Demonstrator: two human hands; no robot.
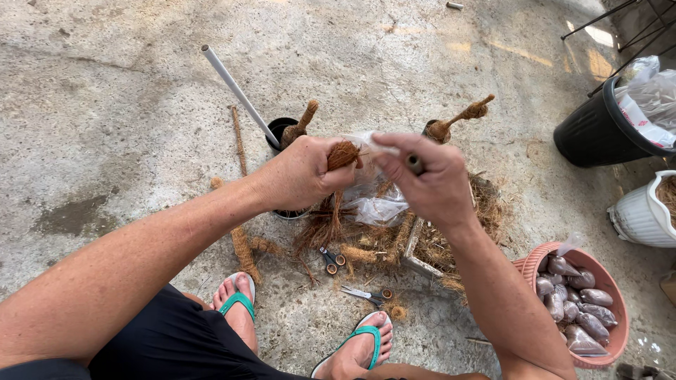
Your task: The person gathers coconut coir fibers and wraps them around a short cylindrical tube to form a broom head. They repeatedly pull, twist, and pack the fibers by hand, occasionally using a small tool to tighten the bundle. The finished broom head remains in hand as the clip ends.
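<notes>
My left hand point(303, 172) grips a brown coconut-fibre bundle point(343, 154), its loose strands hanging down toward the floor. My right hand point(429, 176) is closed on a thin dark stick point(415, 164) and touches a clear plastic bag point(377, 204) that hangs between both hands. Both hands are held close together above a pile of coconut fibre point(394, 239) on the concrete floor.
Two small scissors point(331, 259) point(370, 294) lie near my sandalled feet. A black pot point(282, 130) holds a white pipe point(239, 91) and a fibre-wrapped stick. At right stand a pink basin of filled bags point(616, 309), a white pot point(644, 211) and a black bin point(598, 130).
</notes>
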